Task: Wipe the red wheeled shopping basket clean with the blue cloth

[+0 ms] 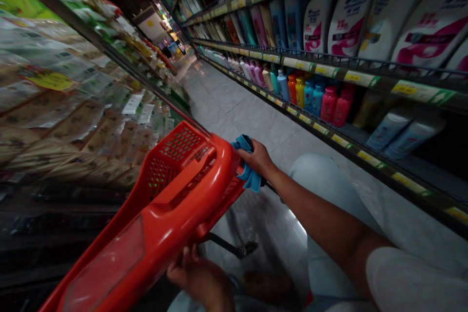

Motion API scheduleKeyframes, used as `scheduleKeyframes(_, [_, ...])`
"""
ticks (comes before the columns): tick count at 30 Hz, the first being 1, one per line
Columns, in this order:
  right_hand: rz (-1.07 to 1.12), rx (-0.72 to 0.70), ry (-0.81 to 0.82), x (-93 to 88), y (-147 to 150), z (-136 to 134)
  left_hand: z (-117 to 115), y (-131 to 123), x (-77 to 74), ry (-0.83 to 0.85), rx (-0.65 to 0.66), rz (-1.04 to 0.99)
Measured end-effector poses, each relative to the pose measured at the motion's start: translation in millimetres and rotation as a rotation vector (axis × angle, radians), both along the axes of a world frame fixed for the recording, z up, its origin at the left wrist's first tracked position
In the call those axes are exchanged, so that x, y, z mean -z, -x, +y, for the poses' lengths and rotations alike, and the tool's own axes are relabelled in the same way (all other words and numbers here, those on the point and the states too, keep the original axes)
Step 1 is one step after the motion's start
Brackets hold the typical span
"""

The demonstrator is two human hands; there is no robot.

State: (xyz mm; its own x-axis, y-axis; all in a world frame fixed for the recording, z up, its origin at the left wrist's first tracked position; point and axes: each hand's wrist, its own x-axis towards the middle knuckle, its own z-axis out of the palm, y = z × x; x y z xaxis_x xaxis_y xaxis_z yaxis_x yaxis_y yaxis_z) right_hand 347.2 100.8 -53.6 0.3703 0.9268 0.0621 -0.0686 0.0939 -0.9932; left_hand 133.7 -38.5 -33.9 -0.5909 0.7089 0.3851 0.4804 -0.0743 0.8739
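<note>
A red plastic shopping cart (pixel 175 209) stands tilted across the lower left of the view, with its thick handle edge nearest me. My right hand (pixel 259 158) is closed round a blue cloth (pixel 250 178) and something black at the cart's right corner. Below the cart's near edge is my left hand (pixel 199 273), its fingers curled up close to the red plastic. Blur and shadow hide whether those fingers grip the edge.
Shelves (pixel 351 75) with shampoo bottles run along the right. Packaged goods (pixel 73 107) hang and lie on the left. A grey tiled floor (pixel 223 92) leads between them. My bent knee (pixel 318 180) shows at the lower right.
</note>
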Motion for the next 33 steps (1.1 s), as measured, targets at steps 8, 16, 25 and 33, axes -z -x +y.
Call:
scheduleKeyframes(8, [0.014,-0.091,0.112,14.3,15.8,-47.4,0.0,-92.2,-11.9,0.101,0.291,0.065])
scheduleKeyframes(16, [-0.070,-0.150,0.029,5.8,47.1,-95.0,-5.8,-77.6,-30.7,0.112,0.201,0.251])
scheduleKeyframes(25, [-0.072,-0.196,-0.085,5.6,72.4,-134.0,-12.1,-47.2,-35.5,0.125,0.095,0.383])
scheduleKeyframes(33, [0.000,-0.277,-0.239,-32.5,80.5,-107.8,-23.7,-24.7,-36.0,0.155,0.036,0.442])
